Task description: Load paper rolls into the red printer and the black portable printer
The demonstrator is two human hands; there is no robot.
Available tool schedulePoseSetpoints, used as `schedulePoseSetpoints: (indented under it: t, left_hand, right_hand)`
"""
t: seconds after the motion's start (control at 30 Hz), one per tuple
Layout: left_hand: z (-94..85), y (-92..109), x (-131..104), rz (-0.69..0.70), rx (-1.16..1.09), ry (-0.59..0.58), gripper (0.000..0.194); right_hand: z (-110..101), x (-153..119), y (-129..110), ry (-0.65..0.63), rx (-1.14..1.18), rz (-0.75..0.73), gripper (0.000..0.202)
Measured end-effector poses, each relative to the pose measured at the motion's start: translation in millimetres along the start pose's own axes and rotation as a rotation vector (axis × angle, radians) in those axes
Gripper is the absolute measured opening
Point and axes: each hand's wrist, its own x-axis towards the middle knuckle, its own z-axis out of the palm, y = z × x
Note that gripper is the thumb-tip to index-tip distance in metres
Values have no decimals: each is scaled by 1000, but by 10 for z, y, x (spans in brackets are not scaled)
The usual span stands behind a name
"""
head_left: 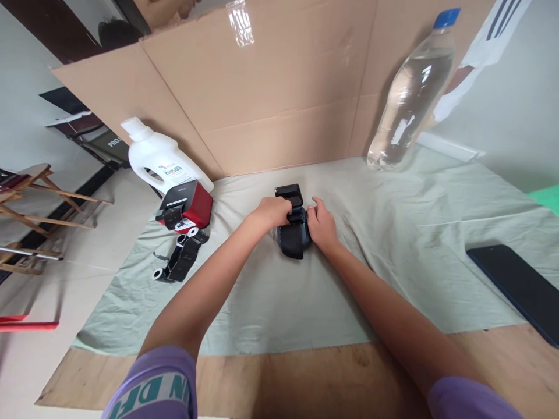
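A small black device [293, 233] with its lid raised lies on the green cloth in front of me. My left hand [274, 212] is closed at the device's left side, its fingers curled in by the open lid; what they pinch, if anything, is hidden. Against the right side of the device rests my right hand [322, 222], with the index finger lifted and the other fingers partly bent. A dark strip or flap hangs over the near end of the device.
To the left are a red and black box-shaped machine [192, 203], a black ribbon with white rolls [186, 256] and a white jug [161, 157]. A water bottle [410, 99] leans on the cardboard [283, 87]. A dark phone [519, 285] lies at the right.
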Motion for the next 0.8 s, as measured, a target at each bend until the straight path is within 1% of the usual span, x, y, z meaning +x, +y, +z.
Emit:
schedulePoseSetpoints:
  t: [0.1,0.17,0.27,0.37,0.47,0.57,0.67,0.73,0.8]
  left_hand:
    - [-53,14,-34,18,66,10,16]
    - [-132,-29,-95,55,59,34,11]
    - [-270,-161,-237,79,-74,80,17]
    - [-337,-319,-439,55,-313,124,20]
    - [-273,-462,-668,-31,-592,147,22]
    - [-119,-590,-881,-183,-936,165,26]
    - [26,-689,-1089,-253,-1251,114,31]
    - [94,-724,-1246,-261,-1376,69,37]
    - [148,-734,-1415,-275,-1418,85,46]
  right_hand:
    - [1,5,4,1,-3,-1,53]
    - [-3,7,2,-2,-2,3,53]
    - [-10,7,-1,-2,7,1,53]
    - [-14,4,8,6,22,-10,52]
    - [-12,3,28,15,48,-19,52]
    - [1,10,55,32,76,-29,51]
    - [17,21,81,55,84,-25,51]
    - [25,27,91,63,83,-26,51]
    - [28,31,92,70,80,-32,51]
